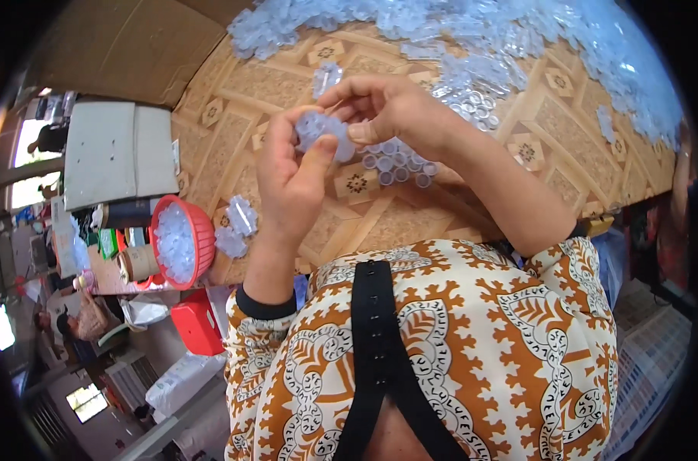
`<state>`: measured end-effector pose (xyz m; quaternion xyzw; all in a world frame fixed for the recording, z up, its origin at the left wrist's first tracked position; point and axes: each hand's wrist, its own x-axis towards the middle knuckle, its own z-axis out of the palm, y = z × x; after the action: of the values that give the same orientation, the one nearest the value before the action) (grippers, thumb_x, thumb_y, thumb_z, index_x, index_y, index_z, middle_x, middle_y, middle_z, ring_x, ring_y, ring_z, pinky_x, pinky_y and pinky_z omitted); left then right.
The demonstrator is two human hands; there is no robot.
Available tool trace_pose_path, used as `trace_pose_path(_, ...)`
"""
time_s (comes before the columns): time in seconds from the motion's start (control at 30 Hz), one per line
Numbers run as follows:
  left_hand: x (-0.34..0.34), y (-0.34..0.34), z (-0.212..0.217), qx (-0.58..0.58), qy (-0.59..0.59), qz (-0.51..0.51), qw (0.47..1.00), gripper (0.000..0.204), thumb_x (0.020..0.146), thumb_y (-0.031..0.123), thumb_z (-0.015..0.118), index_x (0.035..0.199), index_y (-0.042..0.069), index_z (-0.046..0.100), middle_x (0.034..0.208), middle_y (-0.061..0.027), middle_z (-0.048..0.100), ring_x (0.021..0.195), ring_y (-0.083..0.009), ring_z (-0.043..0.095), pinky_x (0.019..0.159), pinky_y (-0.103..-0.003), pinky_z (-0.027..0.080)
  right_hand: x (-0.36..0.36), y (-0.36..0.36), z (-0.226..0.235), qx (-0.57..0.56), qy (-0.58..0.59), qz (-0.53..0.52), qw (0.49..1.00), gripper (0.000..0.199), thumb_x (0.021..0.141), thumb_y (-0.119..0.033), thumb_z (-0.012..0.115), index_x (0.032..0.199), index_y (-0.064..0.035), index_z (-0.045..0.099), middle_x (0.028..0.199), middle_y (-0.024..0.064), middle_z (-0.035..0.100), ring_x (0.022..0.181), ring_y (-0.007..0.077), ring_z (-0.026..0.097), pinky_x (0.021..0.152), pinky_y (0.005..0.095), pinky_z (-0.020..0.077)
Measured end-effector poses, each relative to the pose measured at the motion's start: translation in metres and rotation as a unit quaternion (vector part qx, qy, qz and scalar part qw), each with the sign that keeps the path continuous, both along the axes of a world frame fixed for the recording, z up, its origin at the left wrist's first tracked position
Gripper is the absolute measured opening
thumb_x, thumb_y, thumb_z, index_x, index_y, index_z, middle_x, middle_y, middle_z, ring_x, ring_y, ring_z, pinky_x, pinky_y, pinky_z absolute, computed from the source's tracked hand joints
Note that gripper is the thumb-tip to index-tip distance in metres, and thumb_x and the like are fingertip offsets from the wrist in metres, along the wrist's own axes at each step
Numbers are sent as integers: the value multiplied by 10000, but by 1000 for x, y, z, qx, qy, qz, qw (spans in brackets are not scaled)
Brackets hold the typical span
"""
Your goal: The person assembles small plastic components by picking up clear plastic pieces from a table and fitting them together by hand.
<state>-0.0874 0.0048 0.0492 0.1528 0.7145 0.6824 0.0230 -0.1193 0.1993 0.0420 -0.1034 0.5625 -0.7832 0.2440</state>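
Observation:
Above the table, my left hand [287, 173] is closed round a translucent bluish plastic piece [315, 129], its thumb lying across the front. At that piece's right edge, the thumb and fingers of my right hand [391, 111] are pinched together. Whether a smaller part sits between those fingertips is too small to tell. Below my right wrist stands a cluster of small round clear plastic caps [399, 165]. A clear plastic piece [328, 77] lies just beyond my hands. Two similar pieces [237, 227] rest left of my left forearm.
A large heap of clear plastic pieces [472, 27] covers the far side of the patterned table [326, 242]. More round caps [479, 109] lie beyond my right forearm. A red basket [203, 238] of translucent pieces stands at the left edge, near a cardboard box [118, 46].

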Motion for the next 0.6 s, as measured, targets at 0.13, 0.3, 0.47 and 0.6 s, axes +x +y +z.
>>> trace_pose_path(0.13,-16,-40,-10,-369,107,86,919,310,843,113,679,1130,53,578,1028,-170,636,947,-324,642,819,-382,493,10,-12,-18,125,113,-91,982,307,866,-9,673,1172,-25,654,984,64,675,909,137,637,792,270,529)
trace_pose_path(0.3,26,-119,-25,-484,94,140,859,312,857,116,654,1146,35,569,1044,-189,639,953,-377,634,819,-427,495,7,-15,-23,152,104,-59,981,260,882,6,636,1136,-31,676,984,44,680,930,114,637,833,265,522)
trace_pose_path(0.47,118,-161,-8,-525,-123,209,816,346,857,126,647,1193,96,568,1034,-212,665,1004,-406,631,841,-464,489,7,-11,-28,135,84,-96,983,183,897,-38,659,1074,-44,707,931,20,690,855,83,632,760,242,525)
trace_pose_path(0.6,184,-226,2,-708,-254,197,629,345,859,166,674,1195,117,617,1073,-217,682,1013,-420,638,852,-481,499,9,-17,-23,109,49,-74,990,177,895,-36,661,1066,-40,707,938,21,694,861,89,635,774,249,529)
